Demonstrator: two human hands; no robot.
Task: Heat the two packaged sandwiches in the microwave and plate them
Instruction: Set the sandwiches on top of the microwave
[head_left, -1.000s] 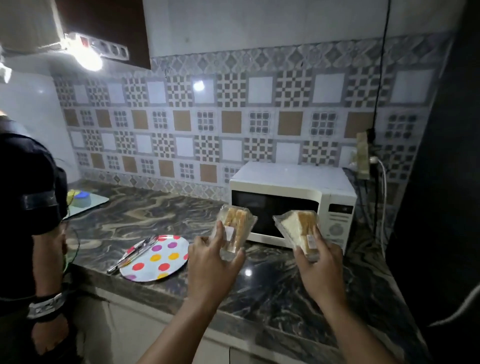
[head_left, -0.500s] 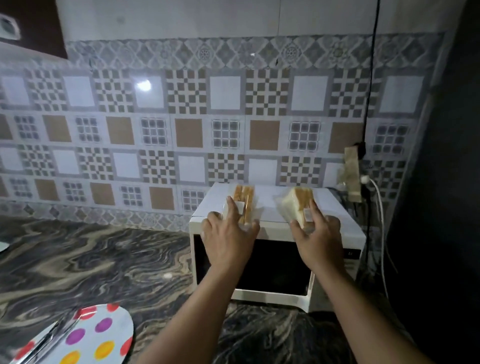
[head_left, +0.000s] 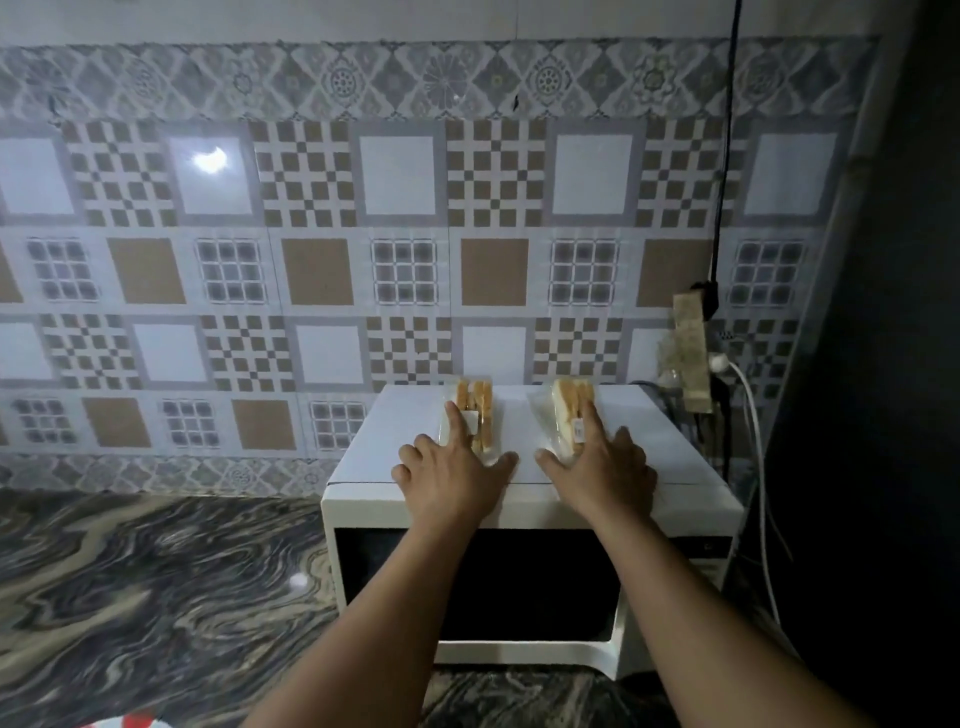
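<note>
Two packaged sandwiches in clear wrap lie on top of the white microwave (head_left: 395, 441), whose dark door (head_left: 519, 587) is closed. My left hand (head_left: 452, 478) presses down on the left sandwich (head_left: 480, 408), index finger along the pack and thumb at its near end. Over the right sandwich (head_left: 563, 410) my right hand (head_left: 602, 478) rests the same way, one finger beside the pack's small white label. Both hands still grip their packs against the microwave top.
The microwave stands on a dark marbled counter (head_left: 156, 597) against a patterned tile wall. A power strip (head_left: 688, 353) with cables hangs at its right. A dark surface (head_left: 883, 415) closes off the right side. The rim of a polka-dot plate (head_left: 137, 721) shows bottom left.
Both hands carried the sandwiches up from in front of the microwave and set them down on its top. The view has moved closer and to the right; the plate has nearly left the frame.
</note>
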